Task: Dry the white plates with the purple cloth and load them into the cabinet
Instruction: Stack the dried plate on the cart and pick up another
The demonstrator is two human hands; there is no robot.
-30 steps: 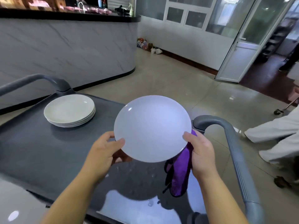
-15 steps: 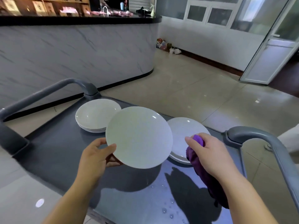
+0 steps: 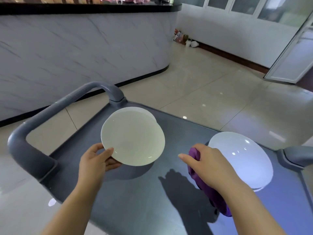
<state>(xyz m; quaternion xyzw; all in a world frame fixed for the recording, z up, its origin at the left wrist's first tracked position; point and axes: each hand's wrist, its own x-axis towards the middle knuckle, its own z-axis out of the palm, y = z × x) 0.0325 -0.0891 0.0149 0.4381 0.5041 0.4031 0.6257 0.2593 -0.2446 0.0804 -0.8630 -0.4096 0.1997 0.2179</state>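
My left hand [image 3: 94,160] grips a white plate [image 3: 133,139] by its near-left rim, thumb on top, and holds it just above a stack of white plates [image 3: 147,112] at the far left of the grey cart top [image 3: 135,197]. Only the stack's far edge shows behind the held plate. My right hand [image 3: 205,161] holds the bunched purple cloth [image 3: 203,182], which hangs below my wrist, with the forefinger stretched out to the left. A second stack of white plates [image 3: 243,158] lies on the cart just right of that hand.
Grey curved cart handles rise at the left [image 3: 50,116] and at the right edge [image 3: 298,155]. A marble-fronted counter [image 3: 84,48] with a black top stands beyond the cart. Tiled floor [image 3: 211,85] stretches to a white wall and an open door [image 3: 291,53] at the right.
My right hand came off the plate and drew back with the cloth. My left hand alone carried the plate left and down over the far-left stack. The view turned left and downward.
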